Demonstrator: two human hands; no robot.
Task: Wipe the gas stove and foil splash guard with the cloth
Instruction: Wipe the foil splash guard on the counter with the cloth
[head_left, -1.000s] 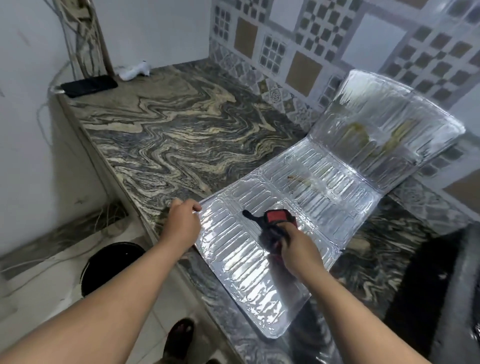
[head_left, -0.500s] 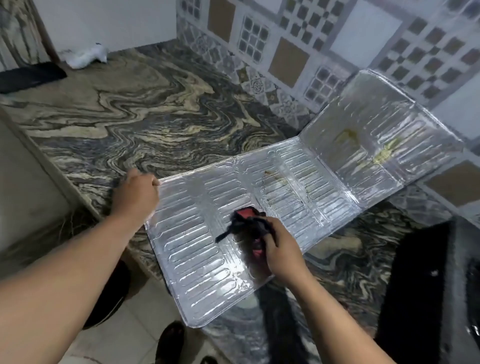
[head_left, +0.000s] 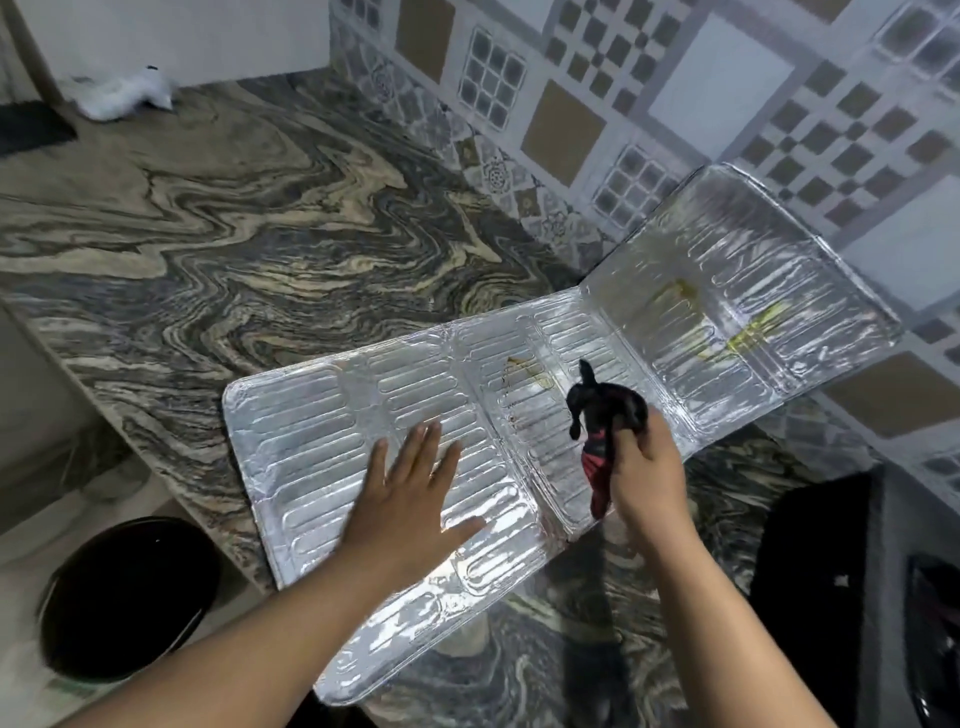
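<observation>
Left hand (head_left: 415, 483) spread flat on foil splash guard (head_left: 322, 431), lying on surface (head_left: 218, 249). Right hand (head_left: 641, 467) gripping bunched cloth (head_left: 602, 415).

Gas stove (head_left: 935, 623) cut by right edge; cloth (head_left: 605, 415) partly hidden in hand (head_left: 641, 467).

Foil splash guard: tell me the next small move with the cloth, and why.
Probably bring the cloth, gripped in the right hand, forward onto the brown smear just ahead of it. The left hand lies flat on the foil splash guard, pinning it to the counter.
</observation>
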